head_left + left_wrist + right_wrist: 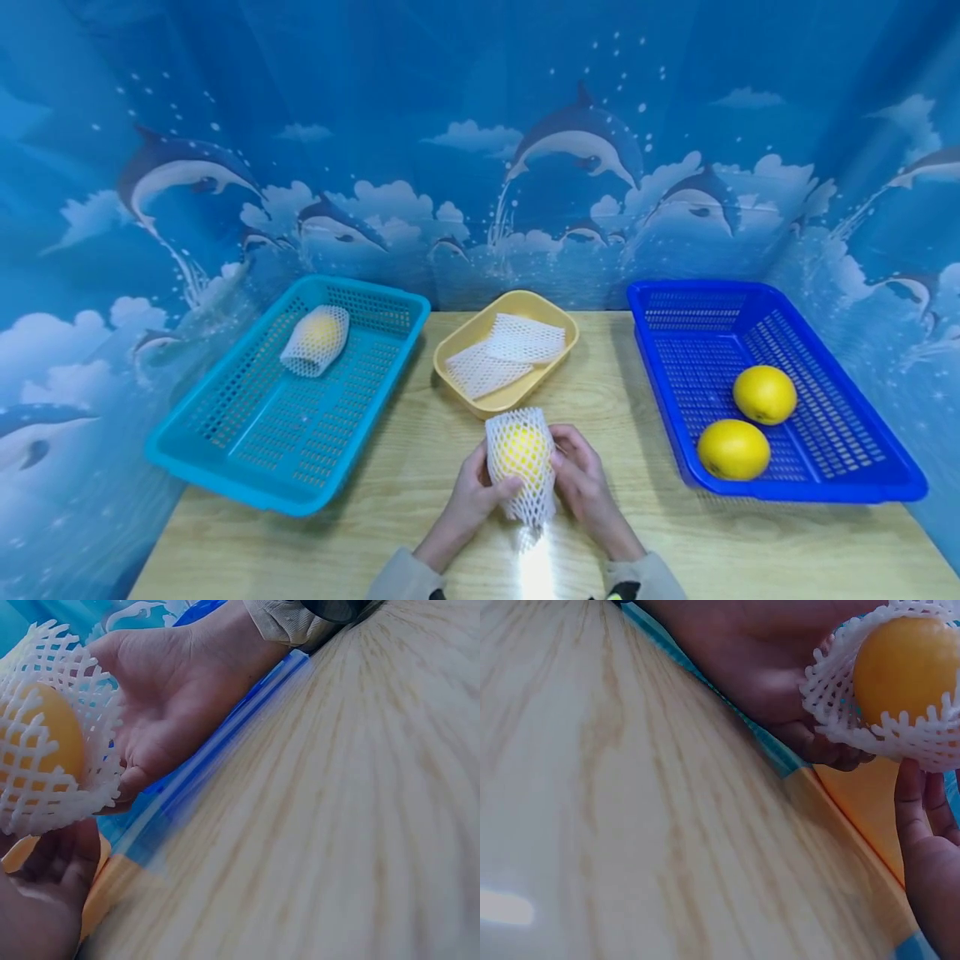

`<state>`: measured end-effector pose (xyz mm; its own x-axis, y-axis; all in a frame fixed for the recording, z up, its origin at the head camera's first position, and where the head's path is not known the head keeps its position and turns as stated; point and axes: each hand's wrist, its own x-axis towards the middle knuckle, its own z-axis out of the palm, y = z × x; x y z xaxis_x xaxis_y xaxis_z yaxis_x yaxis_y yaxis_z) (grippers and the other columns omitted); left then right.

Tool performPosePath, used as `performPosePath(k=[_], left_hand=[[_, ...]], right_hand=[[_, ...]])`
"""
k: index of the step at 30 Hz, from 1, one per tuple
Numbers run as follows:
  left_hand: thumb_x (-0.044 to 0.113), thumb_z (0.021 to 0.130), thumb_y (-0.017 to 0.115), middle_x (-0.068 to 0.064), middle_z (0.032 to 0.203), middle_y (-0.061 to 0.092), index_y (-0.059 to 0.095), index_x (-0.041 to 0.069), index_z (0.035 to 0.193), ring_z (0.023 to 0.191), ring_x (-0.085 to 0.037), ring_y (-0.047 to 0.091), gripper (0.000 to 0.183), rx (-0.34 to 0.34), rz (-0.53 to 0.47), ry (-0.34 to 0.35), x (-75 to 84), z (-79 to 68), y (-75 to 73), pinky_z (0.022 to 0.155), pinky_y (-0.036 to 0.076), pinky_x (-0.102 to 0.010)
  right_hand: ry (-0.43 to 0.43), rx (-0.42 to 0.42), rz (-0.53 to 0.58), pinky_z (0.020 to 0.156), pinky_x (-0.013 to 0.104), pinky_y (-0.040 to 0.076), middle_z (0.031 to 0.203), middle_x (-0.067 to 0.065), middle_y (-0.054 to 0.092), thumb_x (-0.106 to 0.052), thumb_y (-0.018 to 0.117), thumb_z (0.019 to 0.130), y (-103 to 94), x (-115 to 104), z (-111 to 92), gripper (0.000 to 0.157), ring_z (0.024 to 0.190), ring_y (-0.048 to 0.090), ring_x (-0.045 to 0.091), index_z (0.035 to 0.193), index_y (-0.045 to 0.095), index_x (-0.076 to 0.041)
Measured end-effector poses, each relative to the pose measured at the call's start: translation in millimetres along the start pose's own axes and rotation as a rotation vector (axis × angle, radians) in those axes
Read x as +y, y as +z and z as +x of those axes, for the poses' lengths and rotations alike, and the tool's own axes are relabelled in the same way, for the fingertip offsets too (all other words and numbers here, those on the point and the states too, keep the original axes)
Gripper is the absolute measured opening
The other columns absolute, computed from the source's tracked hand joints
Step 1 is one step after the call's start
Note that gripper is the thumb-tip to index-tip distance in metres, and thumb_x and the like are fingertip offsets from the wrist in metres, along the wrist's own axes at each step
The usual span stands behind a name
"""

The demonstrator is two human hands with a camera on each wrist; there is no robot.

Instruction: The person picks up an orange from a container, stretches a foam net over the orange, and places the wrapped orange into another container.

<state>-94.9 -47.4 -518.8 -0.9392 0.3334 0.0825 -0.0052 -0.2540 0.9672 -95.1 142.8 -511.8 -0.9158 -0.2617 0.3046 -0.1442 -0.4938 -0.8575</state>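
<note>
Both hands hold a white foam fruit net [534, 498] with a yellow citrus fruit [522, 448] inside it, above the table in front of the body. My left hand [478, 490] grips the netted fruit from the left, its thumb across the front of the mesh. On the other side my right hand [585, 477] pinches the net with thumb and fingers. In the right wrist view the net's open end shows the fruit [907, 671] bare within it. The net reaches past the fruit at both ends in the head view.
At the left, a teal basket [300, 496] holds one netted fruit [318, 340]. A yellow tray [442, 367] with flat foam nets [525, 337] stands just beyond the hands. Two bare yellow fruits [765, 394] lie in the blue basket [847, 492] at the right. A dolphin-print curtain [420, 100] surrounds the table.
</note>
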Motion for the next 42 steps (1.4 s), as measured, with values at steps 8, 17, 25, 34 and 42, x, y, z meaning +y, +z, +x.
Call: performPosePath(k=[8, 17, 25, 34, 42], left_hand=[[0.013, 0.082, 0.068, -0.014, 0.131, 0.055, 0.029, 0.0, 0.144, 0.113, -0.02, 0.059, 0.075, 0.036, -0.145, -0.01, 5.1, -0.3, 1.8, 0.098, 0.049, -0.033], [0.017, 0.083, 0.061, -0.02, 0.141, 0.049, 0.017, -0.003, 0.153, 0.122, -0.02, 0.056, 0.086, -0.043, -0.27, -0.052, 11.9, -1.0, 2.4, 0.104, 0.044, -0.034], [0.019, 0.083, 0.059, -0.019, 0.145, 0.044, 0.024, -0.005, 0.152, 0.129, -0.021, 0.048, 0.081, -0.054, -0.239, -0.026, 10.4, 1.0, 1.7, 0.11, 0.038, -0.033], [0.02, 0.083, 0.058, -0.022, 0.149, 0.04, 0.028, -0.007, 0.151, 0.134, -0.022, 0.043, 0.079, -0.065, -0.186, -0.048, 9.8, 1.9, 0.8, 0.112, 0.034, -0.029], [0.012, 0.084, 0.059, -0.012, 0.121, 0.052, 0.04, -0.007, 0.127, 0.109, -0.02, 0.055, 0.051, 0.042, -0.154, 0.081, 7.6, 1.9, 1.0, 0.094, 0.046, -0.028]], right_hand=[[-0.062, -0.006, 0.052, 0.091, 0.027, 0.051, 0.118, 0.007, 0.058, 0.006, 0.036, 0.094, 0.3, 0.5, 0.7, 0.035, 0.107, 0.057, 0.015, 0.124, 0.053, -0.002], [-0.037, 0.058, 0.043, 0.092, 0.029, 0.051, 0.116, 0.007, 0.059, 0.005, 0.038, 0.094, 2.2, -1.2, -0.8, 0.034, 0.106, 0.058, 0.016, 0.122, 0.055, -0.002], [0.024, 0.021, 0.05, 0.095, 0.03, 0.049, 0.121, 0.007, 0.058, 0.002, 0.036, 0.094, 2.3, -4.1, -0.2, 0.038, 0.11, 0.055, 0.017, 0.126, 0.056, -0.005], [0.015, 0.009, 0.068, 0.096, 0.031, 0.048, 0.122, 0.009, 0.055, 0.0, 0.036, 0.091, 0.6, -4.8, -0.8, 0.039, 0.11, 0.053, 0.017, 0.127, 0.052, -0.002], [0.005, 0.049, 0.088, 0.096, 0.033, 0.049, 0.125, 0.009, 0.053, 0.003, 0.041, 0.086, -0.2, -5.0, -0.9, 0.042, 0.111, 0.053, 0.019, 0.127, 0.05, -0.001]])
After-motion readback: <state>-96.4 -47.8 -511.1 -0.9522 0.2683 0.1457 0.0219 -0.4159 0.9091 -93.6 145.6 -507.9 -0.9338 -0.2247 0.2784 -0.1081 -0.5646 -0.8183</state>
